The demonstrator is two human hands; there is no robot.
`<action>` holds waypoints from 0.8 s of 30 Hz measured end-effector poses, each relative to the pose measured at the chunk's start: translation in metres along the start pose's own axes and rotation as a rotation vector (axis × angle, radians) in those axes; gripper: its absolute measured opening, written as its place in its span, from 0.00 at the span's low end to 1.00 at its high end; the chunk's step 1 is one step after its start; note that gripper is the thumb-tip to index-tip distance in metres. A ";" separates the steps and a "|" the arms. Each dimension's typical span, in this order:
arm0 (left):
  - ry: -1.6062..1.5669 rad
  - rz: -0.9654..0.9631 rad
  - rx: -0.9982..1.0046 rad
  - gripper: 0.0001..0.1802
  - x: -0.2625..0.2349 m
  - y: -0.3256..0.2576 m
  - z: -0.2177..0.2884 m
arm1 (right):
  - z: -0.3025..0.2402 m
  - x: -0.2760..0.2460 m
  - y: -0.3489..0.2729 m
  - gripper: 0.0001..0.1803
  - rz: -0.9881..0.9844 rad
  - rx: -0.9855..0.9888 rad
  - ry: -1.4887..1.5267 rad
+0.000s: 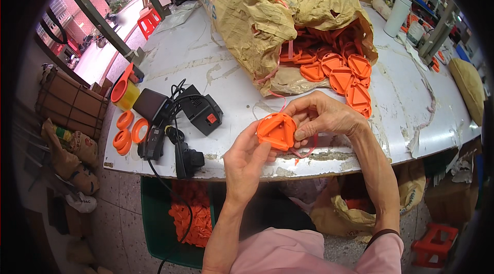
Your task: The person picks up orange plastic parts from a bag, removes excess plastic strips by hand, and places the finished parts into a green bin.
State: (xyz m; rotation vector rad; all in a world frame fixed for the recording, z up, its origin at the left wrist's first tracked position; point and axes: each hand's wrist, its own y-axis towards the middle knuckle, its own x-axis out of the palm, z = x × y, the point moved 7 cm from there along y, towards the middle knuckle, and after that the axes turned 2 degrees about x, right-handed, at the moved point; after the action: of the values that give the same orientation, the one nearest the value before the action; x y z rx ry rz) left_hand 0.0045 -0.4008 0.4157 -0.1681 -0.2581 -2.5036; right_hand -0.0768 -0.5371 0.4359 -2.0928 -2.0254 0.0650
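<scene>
Between my two hands is a round orange plastic part [277,131] with raised triangular ribs, held just above the table's front edge. My left hand [247,158] grips its left and lower rim, thumb on the front. My right hand [319,117] pinches its right rim between thumb and curled fingers. A thin pink string [312,151] hangs by the right hand; whether it is tied to anything I cannot tell. Beyond my hands a big yellowish woven sack [247,22] lies with its mouth toward me. Similar orange parts [341,79] spill out of it onto the table.
Left on the white table [180,60] are a black charger [199,110] with cables, orange rings [140,130] and a yellow-and-orange cup [125,89]. Below the edge stand a green bin [154,222] of orange pieces and an open sack [339,217]. A white bottle [398,16] stands far right.
</scene>
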 end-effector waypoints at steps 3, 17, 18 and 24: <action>0.002 -0.006 -0.003 0.24 0.001 0.001 -0.002 | 0.000 -0.001 -0.001 0.19 0.034 0.011 0.010; -0.037 -0.036 0.020 0.32 0.002 0.000 -0.001 | -0.002 -0.007 -0.001 0.19 0.073 -0.030 0.005; -0.037 -0.036 0.020 0.32 0.003 0.000 -0.001 | -0.002 -0.007 -0.001 0.19 0.072 -0.030 0.005; -0.002 -0.029 0.061 0.33 0.004 -0.001 0.000 | -0.002 -0.008 -0.002 0.19 0.080 -0.040 0.018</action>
State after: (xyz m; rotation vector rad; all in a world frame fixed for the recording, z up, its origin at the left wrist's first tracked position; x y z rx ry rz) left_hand 0.0001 -0.4024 0.4162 -0.1431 -0.3395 -2.5207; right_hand -0.0783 -0.5450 0.4374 -2.1900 -1.9478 0.0187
